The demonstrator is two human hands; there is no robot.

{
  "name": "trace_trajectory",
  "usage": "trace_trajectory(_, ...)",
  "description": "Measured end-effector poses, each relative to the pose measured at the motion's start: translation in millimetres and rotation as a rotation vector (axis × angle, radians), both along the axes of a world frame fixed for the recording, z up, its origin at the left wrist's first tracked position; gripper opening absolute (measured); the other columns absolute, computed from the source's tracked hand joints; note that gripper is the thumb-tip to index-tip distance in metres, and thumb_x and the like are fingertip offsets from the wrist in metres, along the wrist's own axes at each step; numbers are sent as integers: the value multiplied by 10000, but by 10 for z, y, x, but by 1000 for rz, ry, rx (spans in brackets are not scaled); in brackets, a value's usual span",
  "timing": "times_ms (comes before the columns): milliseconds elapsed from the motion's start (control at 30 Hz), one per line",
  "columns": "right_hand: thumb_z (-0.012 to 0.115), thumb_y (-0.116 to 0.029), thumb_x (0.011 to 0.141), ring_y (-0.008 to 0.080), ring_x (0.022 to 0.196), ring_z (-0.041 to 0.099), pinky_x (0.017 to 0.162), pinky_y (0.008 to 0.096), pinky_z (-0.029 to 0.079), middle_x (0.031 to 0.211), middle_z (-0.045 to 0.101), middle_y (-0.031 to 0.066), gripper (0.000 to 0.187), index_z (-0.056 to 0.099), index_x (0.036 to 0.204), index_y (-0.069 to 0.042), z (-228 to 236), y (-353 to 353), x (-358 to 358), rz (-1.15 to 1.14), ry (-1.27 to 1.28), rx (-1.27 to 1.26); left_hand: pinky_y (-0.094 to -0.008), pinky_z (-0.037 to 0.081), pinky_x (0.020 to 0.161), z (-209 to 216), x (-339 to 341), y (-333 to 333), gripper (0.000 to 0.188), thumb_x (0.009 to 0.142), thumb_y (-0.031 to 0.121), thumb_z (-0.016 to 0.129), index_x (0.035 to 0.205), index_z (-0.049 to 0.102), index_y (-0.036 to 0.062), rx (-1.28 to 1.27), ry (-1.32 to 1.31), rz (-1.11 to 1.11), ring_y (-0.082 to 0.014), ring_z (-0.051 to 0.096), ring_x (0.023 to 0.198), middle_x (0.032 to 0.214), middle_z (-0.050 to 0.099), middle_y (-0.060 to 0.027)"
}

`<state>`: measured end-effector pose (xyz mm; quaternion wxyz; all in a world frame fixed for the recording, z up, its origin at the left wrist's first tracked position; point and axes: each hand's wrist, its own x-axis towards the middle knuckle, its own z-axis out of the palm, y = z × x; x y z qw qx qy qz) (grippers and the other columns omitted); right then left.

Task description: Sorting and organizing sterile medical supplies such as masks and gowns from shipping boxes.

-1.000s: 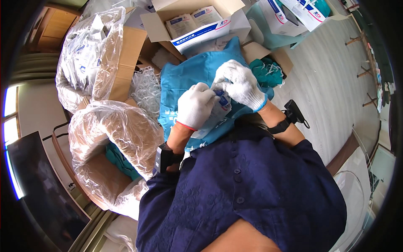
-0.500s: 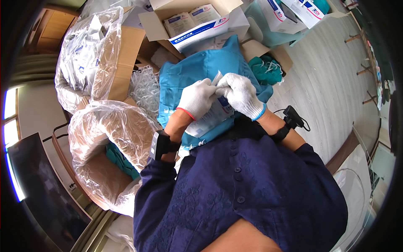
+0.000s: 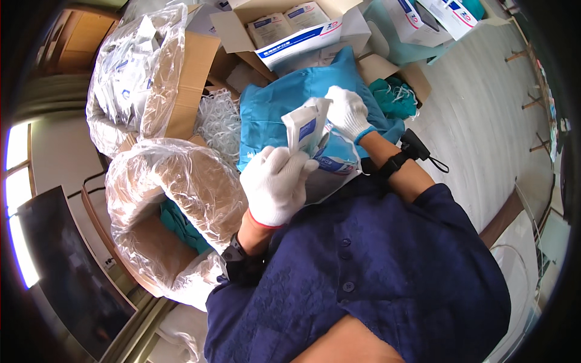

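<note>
White knit gloves cover both my hands. My left hand (image 3: 277, 184), with a red cuff, grips the lower part of a flat white packet (image 3: 304, 128) with a blue label, held upright. At the packet's upper right edge my right hand (image 3: 347, 114), blue-cuffed, has its fingers closed; its fingertips are partly hidden and the edge there looks folded or torn. Below, a larger clear-and-white plastic bag (image 3: 333, 166) with blue print rests in my lap. Beneath it a teal cloth bag (image 3: 284, 91) is spread.
To the left stand cartons lined with clear plastic (image 3: 130, 181), one holding green cloth items (image 3: 178, 224), another several white packets (image 3: 130, 81). White straps (image 3: 219, 118) lie heaped between. Ahead is an open box of packets (image 3: 296, 45); at right, a carton with green masks (image 3: 393, 98).
My left hand has come down and nearer, bringing the packet's label into view. My right hand has moved slightly up and right, away from the left. The whole view has shifted a little.
</note>
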<state>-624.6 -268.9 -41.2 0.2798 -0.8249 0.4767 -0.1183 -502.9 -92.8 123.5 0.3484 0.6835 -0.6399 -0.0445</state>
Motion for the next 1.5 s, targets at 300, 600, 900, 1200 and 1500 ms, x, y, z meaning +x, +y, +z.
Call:
trace_trajectory(300, 634, -32, 803, 283, 963, 669, 860, 352, 535, 1037, 694, 97, 272, 691, 1062, -91, 611, -23, -42, 410, -360, -10, -376, 487, 628, -542, 200, -57, 37, 807, 90, 709, 777, 693, 74, 220, 41, 38, -292, 606, 718, 758, 567, -87)
trace_trajectory(600, 744, -119, 801, 255, 862, 692, 774, 327, 547, 939, 700, 89, 179, 697, 965, -65, 769, 134, -20, 406, -524, 142, -390, 493, 656, -626, 197, -112, 101, 816, 148, 718, 755, 682, 77, 230, 128, 73, -295, 616, 771, 811, 583, -91)
trace_trajectory(900, 782, -140, 784, 216, 781, 671, 706, 307, 516, 869, 692, 79, 166, 678, 875, -48, 819, 151, -21, 332, -465, 582, -381, 509, 708, -667, 135, -180, 122, 794, 133, 751, 861, 679, 60, 258, 284, 217, -297, 632, 820, 913, 614, -85)
trace_trajectory(1200, 771, -148, 759, 311, 667, 611, 589, 376, 490, 726, 605, 81, 171, 607, 748, -99, 745, 320, 67, 430, -654, -108, -350, 503, 702, -798, 248, -249, 39, 852, 70, 682, 884, 678, 49, 272, 279, 24, -305, 639, 800, 891, 613, -111)
trace_trajectory(1500, 680, -350, 796, 381, 764, 665, 666, 449, 523, 792, 686, 161, 277, 698, 819, -74, 500, 334, 329, 45, -218, 293, -382, 496, 616, -781, -7, -81, 76, 770, 32, 662, 786, 679, 104, -3, 28, 7, -272, 603, 699, 726, 555, -68)
